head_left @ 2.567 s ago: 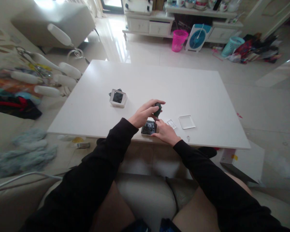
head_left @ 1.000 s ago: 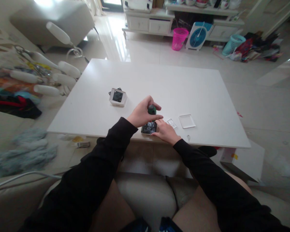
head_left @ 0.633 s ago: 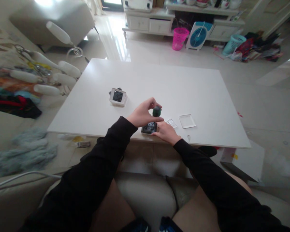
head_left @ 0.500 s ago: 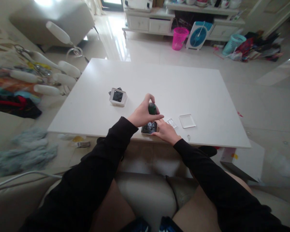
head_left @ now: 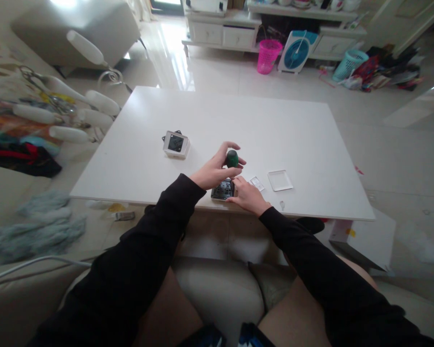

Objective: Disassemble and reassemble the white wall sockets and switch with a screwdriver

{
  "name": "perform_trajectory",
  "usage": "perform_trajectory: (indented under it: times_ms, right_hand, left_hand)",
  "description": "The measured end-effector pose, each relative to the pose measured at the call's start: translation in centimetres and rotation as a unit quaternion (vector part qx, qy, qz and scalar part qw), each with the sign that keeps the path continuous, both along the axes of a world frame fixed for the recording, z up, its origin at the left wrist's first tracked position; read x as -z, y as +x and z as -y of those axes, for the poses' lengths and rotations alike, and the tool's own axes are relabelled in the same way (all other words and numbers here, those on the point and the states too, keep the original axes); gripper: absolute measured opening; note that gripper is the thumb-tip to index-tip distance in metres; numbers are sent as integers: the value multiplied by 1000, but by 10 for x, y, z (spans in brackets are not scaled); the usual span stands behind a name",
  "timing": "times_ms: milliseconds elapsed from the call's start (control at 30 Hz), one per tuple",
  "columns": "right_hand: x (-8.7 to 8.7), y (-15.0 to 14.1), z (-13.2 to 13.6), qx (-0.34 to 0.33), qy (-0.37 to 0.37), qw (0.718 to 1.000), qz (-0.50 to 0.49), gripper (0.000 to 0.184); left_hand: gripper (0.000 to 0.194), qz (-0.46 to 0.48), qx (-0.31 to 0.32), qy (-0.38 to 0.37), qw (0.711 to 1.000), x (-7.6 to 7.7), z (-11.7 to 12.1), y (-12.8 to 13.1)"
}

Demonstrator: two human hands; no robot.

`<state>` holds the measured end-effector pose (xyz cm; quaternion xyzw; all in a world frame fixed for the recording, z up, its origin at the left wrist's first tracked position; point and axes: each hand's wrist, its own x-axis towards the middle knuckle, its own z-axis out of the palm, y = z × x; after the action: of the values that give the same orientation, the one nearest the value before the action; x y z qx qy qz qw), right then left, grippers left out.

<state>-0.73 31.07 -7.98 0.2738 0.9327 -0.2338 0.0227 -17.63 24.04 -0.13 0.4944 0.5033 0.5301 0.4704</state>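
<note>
My left hand (head_left: 219, 169) is curled around the green handle of a screwdriver (head_left: 232, 158), its fingers looser and partly spread about the grip. The handle stands above a square black-backed panel (head_left: 222, 190), which looks like the back of a wall socket or switch. The screwdriver's shaft and tip are hidden by the hand. My right hand (head_left: 249, 193) grips the panel's right edge near the table's front edge. Just right of that hand lie a small white card-like piece (head_left: 257, 183) and a clear square cover (head_left: 279, 180). A tiny pale object (head_left: 282, 205) is below the cover.
On the white table (head_left: 238, 123), a white box-like piece with a black square centre (head_left: 176, 143) stands to the left. A lamp with white shades (head_left: 103, 102) is by the table's left side. Across the floor are a pink basket (head_left: 268, 56) and a blue fan (head_left: 295, 52).
My left hand's fingers have opened wider around the handle, and the handle's top has shifted slightly right and up. The right hand stays at the panel.
</note>
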Motion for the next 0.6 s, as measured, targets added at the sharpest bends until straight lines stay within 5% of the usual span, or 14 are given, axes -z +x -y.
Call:
perform_trajectory:
  times_ms: [100, 433, 600]
  right_hand:
    - [0, 0, 0, 0, 3, 1000, -1, 60]
    - [4, 0, -1, -5, 2, 1000, 3, 67]
    - [-5, 0, -9, 6, -31, 998, -56, 87]
  left_hand:
    - [37, 10, 22, 4, 1000, 3, -2, -3]
    - [46, -21, -188, 44, 981, 3, -6, -3]
    - [39, 2, -195, 43, 980, -3, -5, -3]
